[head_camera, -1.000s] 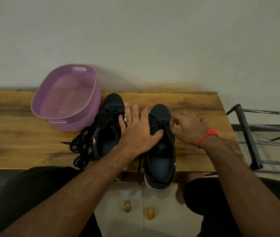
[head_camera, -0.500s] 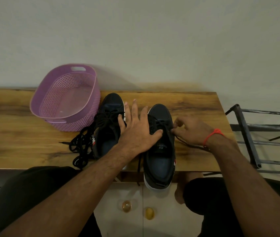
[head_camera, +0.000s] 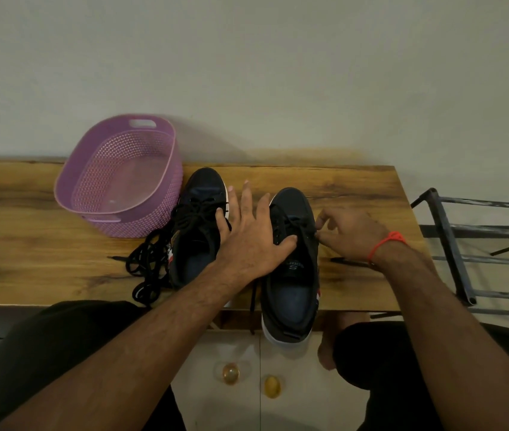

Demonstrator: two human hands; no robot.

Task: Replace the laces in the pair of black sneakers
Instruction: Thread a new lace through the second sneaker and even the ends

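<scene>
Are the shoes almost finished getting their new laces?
Not yet. Nothing looks finished. The left hand steadies the right shoe while the right hand pinches its lace. The left shoe is laced too; a loose lace pile lies beside it.

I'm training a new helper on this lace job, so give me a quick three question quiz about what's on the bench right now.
1. True or false: the left hand lies flat, pressing across the two sneakers.
2. What does the right hand pinch? A) the basket rim B) a lace at the right sneaker C) the rack
3. Fill in: the loose laces lie beside the ____ sneaker.

Key: 1 true; 2 B; 3 left.
</scene>
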